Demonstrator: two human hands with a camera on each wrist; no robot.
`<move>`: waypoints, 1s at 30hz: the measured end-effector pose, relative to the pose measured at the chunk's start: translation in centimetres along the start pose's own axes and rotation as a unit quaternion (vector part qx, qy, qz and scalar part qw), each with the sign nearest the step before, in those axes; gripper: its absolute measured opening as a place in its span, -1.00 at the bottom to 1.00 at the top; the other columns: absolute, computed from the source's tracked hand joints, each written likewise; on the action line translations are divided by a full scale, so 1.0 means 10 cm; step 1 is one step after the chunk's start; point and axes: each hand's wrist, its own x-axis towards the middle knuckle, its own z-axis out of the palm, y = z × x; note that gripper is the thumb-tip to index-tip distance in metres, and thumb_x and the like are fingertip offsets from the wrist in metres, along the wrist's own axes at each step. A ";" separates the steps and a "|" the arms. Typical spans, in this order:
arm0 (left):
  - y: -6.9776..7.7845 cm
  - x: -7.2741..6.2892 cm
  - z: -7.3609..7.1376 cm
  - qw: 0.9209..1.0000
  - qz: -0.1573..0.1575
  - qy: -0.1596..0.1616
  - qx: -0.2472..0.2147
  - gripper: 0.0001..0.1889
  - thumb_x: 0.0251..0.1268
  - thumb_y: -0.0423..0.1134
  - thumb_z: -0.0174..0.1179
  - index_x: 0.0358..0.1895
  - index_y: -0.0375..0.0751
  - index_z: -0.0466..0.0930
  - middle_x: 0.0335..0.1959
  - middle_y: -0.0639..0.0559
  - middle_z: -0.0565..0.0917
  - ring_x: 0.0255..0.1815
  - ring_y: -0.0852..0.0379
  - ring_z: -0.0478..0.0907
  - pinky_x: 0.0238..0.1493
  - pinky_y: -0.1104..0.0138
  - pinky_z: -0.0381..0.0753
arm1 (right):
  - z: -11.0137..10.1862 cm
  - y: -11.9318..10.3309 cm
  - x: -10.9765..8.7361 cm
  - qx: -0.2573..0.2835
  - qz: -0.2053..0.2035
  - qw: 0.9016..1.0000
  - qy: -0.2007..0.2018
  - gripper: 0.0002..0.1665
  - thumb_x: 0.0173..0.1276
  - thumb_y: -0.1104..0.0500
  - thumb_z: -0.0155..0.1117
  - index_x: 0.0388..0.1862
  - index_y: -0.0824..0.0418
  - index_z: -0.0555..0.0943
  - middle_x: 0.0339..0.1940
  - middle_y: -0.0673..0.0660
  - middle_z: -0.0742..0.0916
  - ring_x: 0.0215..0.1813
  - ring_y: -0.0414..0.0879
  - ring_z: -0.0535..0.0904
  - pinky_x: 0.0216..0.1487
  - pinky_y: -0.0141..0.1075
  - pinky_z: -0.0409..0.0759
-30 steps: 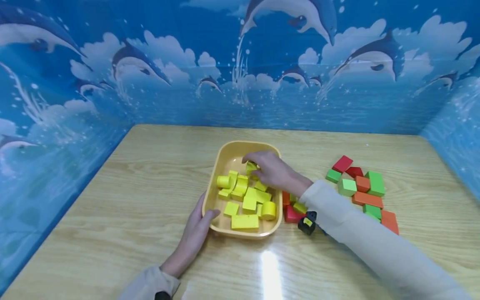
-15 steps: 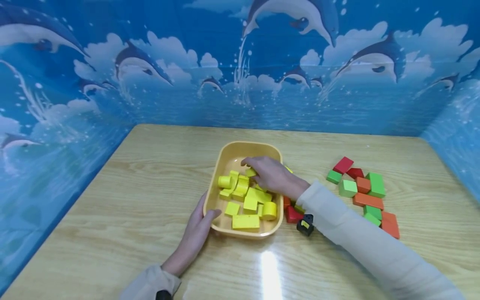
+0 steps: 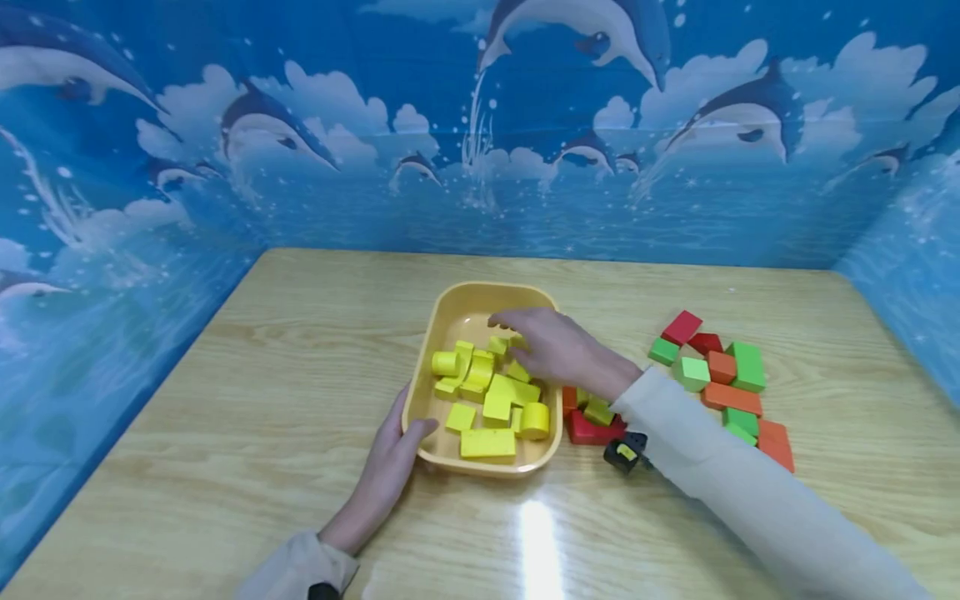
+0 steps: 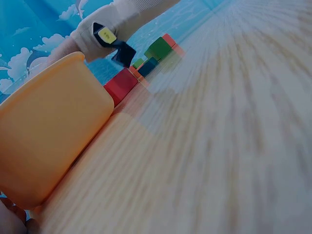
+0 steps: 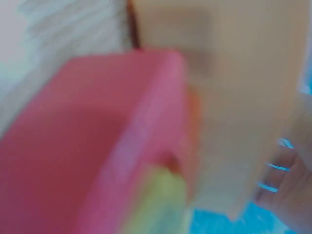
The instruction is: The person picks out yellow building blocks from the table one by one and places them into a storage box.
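A yellow-orange plastic tub (image 3: 460, 310) sits on the wooden table with several yellow blocks (image 3: 488, 442) in it. My left hand (image 3: 392, 450) grips the tub's near left corner, thumb over the rim and fingers outside. In the left wrist view the tub's outer wall (image 4: 53, 122) fills the left side, and only fingertips show at the lower corner. My right hand (image 3: 551, 343) hovers over the tub's far right part, fingers loosely bent and apart, above a small yellow block (image 3: 498, 345). Its fingers (image 5: 280, 180) hold nothing visible in the blurred right wrist view.
Against the tub's right side lie a red block (image 3: 591, 428) and yellow-green blocks (image 3: 598, 411), partly under my right forearm. A black wrist camera (image 3: 624, 453) hangs there. Farther right is a cluster of red, orange and green blocks (image 3: 732, 397). A dolphin-print curtain (image 3: 510, 200) encloses the table.
My right hand has let go of a small yellow block, which lies in the tub, and has shifted slightly right with its fingers loosened. The left hand keeps its grip on the tub.
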 end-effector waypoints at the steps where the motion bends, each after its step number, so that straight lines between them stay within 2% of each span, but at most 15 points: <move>1: 0.00 0.00 0.00 1.000 -0.001 0.000 -0.002 -0.28 0.28 -0.33 -0.02 0.52 -0.23 0.00 0.44 -0.35 0.21 0.23 -0.24 0.44 0.07 0.12 0.60 | -0.06 0.01 -0.04 0.000 -0.001 1.000 0.012 -0.48 0.28 0.41 0.20 0.25 0.30 0.49 0.13 0.24 0.65 0.05 0.06 0.61 0.00 -0.15 0.65; 2: 0.01 0.00 0.00 1.000 -0.002 0.000 -0.003 -0.28 0.28 -0.33 -0.01 0.52 -0.23 0.00 0.43 -0.36 0.22 0.21 -0.24 0.46 -0.04 0.17 0.66 | -0.12 0.03 -0.09 -0.001 -0.001 1.000 0.028 -0.49 0.29 0.41 0.20 0.24 0.31 0.49 0.12 0.24 0.65 0.07 0.07 0.61 0.03 -0.12 0.64; 4: 0.01 0.00 0.00 1.000 -0.002 -0.001 -0.004 -0.28 0.28 -0.32 -0.02 0.53 -0.22 0.00 0.43 -0.36 0.22 0.19 -0.23 0.48 -0.11 0.20 0.68 | -0.23 0.09 -0.21 -0.002 0.000 0.998 0.059 -0.53 0.30 0.41 0.18 0.22 0.32 0.51 0.09 0.24 0.67 0.07 0.08 0.61 0.05 -0.06 0.62; 5: 0.00 0.00 -0.01 1.000 -0.004 0.000 -0.004 -0.28 0.28 -0.32 -0.02 0.53 -0.21 0.00 0.41 -0.38 0.24 0.14 -0.24 0.51 -0.22 0.20 0.70 | -0.27 0.12 -0.27 -0.004 0.005 0.998 0.070 -0.54 0.30 0.41 0.18 0.21 0.31 0.52 0.08 0.24 0.68 0.06 0.07 0.61 0.04 -0.05 0.63; 7: 0.00 0.00 -0.01 1.000 -0.010 0.004 0.007 -0.28 0.28 -0.31 -0.01 0.53 -0.20 0.00 0.44 -0.34 0.22 0.21 -0.22 0.46 -0.01 0.16 0.65 | -0.32 0.16 -0.42 -0.009 0.022 0.996 0.081 -0.54 0.28 0.42 0.22 0.19 0.29 0.53 0.06 0.22 0.68 0.02 0.06 0.61 0.00 -0.05 0.64; 9: -0.01 0.01 -0.01 1.000 -0.017 0.006 0.016 -0.29 0.29 -0.31 -0.02 0.52 -0.21 0.01 0.46 -0.30 0.19 0.29 -0.21 0.38 0.19 0.09 0.51 | -0.32 0.19 -0.57 -0.014 0.040 0.996 0.076 -0.54 0.27 0.40 0.26 0.17 0.28 0.54 0.04 0.20 0.69 -0.01 0.04 0.61 -0.02 -0.05 0.65; 11: -0.01 0.01 -0.01 1.000 -0.020 0.007 0.018 -0.29 0.29 -0.32 -0.02 0.52 -0.22 0.00 0.47 -0.28 0.17 0.33 -0.21 0.33 0.25 0.05 0.44 | -0.29 0.20 -0.72 -0.013 0.061 0.996 0.062 -0.52 0.24 0.37 0.31 0.17 0.28 0.54 0.03 0.18 0.69 -0.03 0.02 0.62 -0.05 -0.08 0.67; 12: -0.01 0.01 -0.01 1.000 -0.021 0.006 0.018 -0.29 0.29 -0.33 -0.02 0.52 -0.22 0.00 0.49 -0.26 0.14 0.37 -0.19 0.28 0.32 0.05 0.33 | -0.26 0.20 -0.79 -0.012 0.066 0.996 0.055 -0.51 0.24 0.36 0.33 0.17 0.29 0.54 0.03 0.19 0.69 -0.04 0.02 0.62 -0.07 -0.10 0.67; 16: -0.01 0.01 0.00 1.000 -0.011 0.002 0.013 -0.29 0.29 -0.34 -0.03 0.52 -0.27 -0.01 0.48 -0.29 0.14 0.37 -0.22 0.27 0.33 0.03 0.32 | -0.17 0.17 -1.00 -0.003 0.100 0.995 0.013 -0.46 0.21 0.25 0.39 0.19 0.25 0.53 -0.03 0.12 0.71 -0.09 -0.04 0.64 -0.15 -0.19 0.69; 22: -0.01 -0.01 0.01 1.000 0.003 0.000 0.003 -0.29 0.28 -0.34 -0.02 0.51 -0.27 0.01 0.45 -0.34 0.19 0.28 -0.24 0.38 0.23 0.07 0.45 | -0.11 0.12 -1.08 0.005 0.133 0.991 -0.009 -0.42 0.13 0.17 0.47 0.16 0.19 0.55 -0.21 0.03 0.71 -0.18 -0.12 0.62 -0.23 -0.25 0.69; 26: -0.03 0.00 0.00 1.000 0.001 -0.002 -0.006 -0.29 0.29 -0.34 -0.03 0.52 -0.26 -0.01 0.46 -0.33 0.17 0.27 -0.24 0.40 0.23 0.09 0.45 | -0.09 0.11 -1.08 0.004 0.133 0.991 -0.019 -0.38 0.10 0.15 0.49 0.17 0.21 0.54 -0.18 0.05 0.72 -0.17 -0.09 0.63 -0.26 -0.27 0.69; 30: -0.04 0.02 -0.01 1.000 -0.014 -0.002 0.001 -0.29 0.31 -0.31 -0.03 0.53 -0.19 -0.02 0.49 -0.26 0.13 0.31 -0.22 0.36 0.24 0.08 0.44 | -0.05 0.13 -1.09 0.000 0.125 0.992 -0.011 -0.39 0.10 0.19 0.49 0.15 0.25 0.54 -0.14 0.15 0.74 -0.19 -0.04 0.66 -0.34 -0.32 0.68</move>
